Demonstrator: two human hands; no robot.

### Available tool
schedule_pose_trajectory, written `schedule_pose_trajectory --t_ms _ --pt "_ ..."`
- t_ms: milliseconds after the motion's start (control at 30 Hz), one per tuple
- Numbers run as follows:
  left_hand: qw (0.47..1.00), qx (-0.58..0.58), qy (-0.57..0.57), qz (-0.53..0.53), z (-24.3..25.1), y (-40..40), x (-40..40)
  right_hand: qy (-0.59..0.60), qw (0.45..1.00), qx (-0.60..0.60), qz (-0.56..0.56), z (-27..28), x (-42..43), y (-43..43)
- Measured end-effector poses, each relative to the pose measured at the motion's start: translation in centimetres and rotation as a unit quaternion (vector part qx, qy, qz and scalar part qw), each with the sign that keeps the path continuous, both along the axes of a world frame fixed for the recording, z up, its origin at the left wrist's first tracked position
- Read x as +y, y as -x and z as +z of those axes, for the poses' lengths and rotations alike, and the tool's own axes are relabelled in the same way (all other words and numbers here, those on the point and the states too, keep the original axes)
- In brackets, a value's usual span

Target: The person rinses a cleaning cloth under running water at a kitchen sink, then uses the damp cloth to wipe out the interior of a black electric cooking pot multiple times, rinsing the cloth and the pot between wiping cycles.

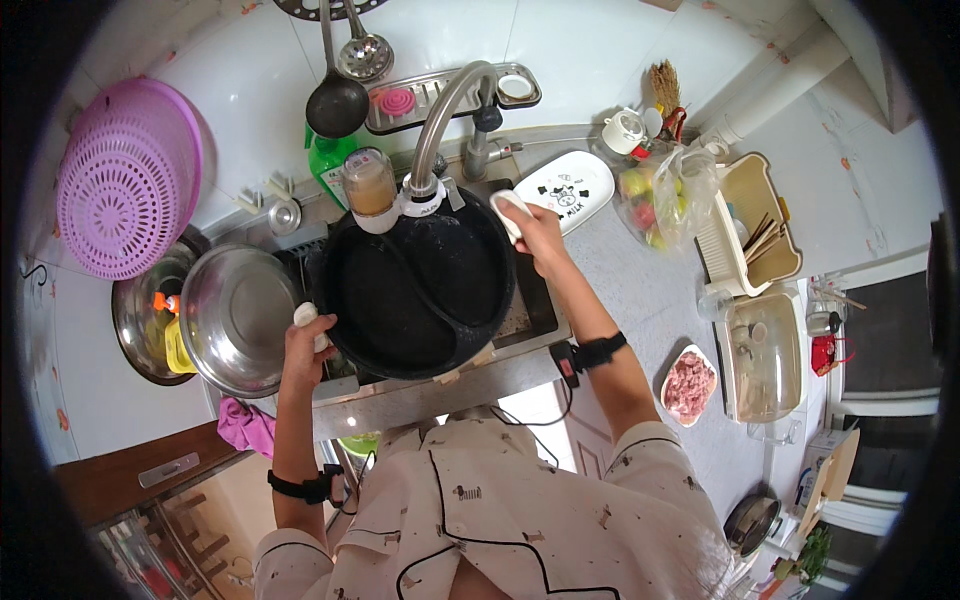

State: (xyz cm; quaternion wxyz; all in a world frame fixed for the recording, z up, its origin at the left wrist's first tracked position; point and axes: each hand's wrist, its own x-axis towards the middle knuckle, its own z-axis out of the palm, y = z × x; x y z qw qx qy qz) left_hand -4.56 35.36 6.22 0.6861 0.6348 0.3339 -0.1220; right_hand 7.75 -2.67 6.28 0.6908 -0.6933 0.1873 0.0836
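Note:
My two hands hold a round black hot pot pan (375, 300), split inside by a curved divider, over the sink (536, 300). At the pan's lower left, my left hand (306, 349) grips one white handle (305, 315). My right hand (536, 232) grips the other white handle (510, 210) at the upper right. The pan's far rim lies below the faucet (442, 127) and its attached water filter (370, 187). Whether water is running cannot be seen. Pale specks cling to the pan's inner surface.
A steel basin (240, 319) stands close left of the pan. To the right are a white cow-print plate (566, 191), a bag of fruit (664, 199) and a dish of raw meat (688, 386). A black ladle (337, 103) and a skimmer (366, 56) hang above.

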Motion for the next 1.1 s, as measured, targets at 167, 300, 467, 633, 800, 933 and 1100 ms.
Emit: schedule_pose_trajectory --t_ms 167,300,467,633,800,933,1100 --pt "0.998 -0.022 -0.009 -0.056 1.7 -1.1 -2.3 0.008 0.999 -0.004 -0.046 0.7 -4.1 4.0" --pt "0.995 -0.048 0.019 -0.090 -0.1 -3.4 -4.0 0.014 0.994 -0.023 -0.106 1.2 -5.6 3.6" --pt "0.994 -0.030 0.005 -0.104 -1.6 -4.7 -2.1 -0.015 0.989 -0.041 -0.143 -1.8 -3.4 1.5" --pt "0.995 -0.025 -0.077 -0.052 0.4 -3.6 -0.3 -0.042 0.993 0.008 -0.114 -3.0 -0.5 4.3" --pt "0.989 -0.041 -0.085 -0.111 1.1 -1.9 0.9 -0.051 0.993 0.045 -0.096 -2.3 -0.2 7.7" --pt "0.986 -0.050 -0.076 -0.138 1.9 -0.8 -0.1 -0.020 0.995 0.064 -0.077 -1.8 -2.3 9.4" --pt "0.983 -0.076 -0.046 -0.162 1.7 -0.3 -1.5 -0.006 0.993 0.091 -0.080 -1.2 -4.8 11.9"
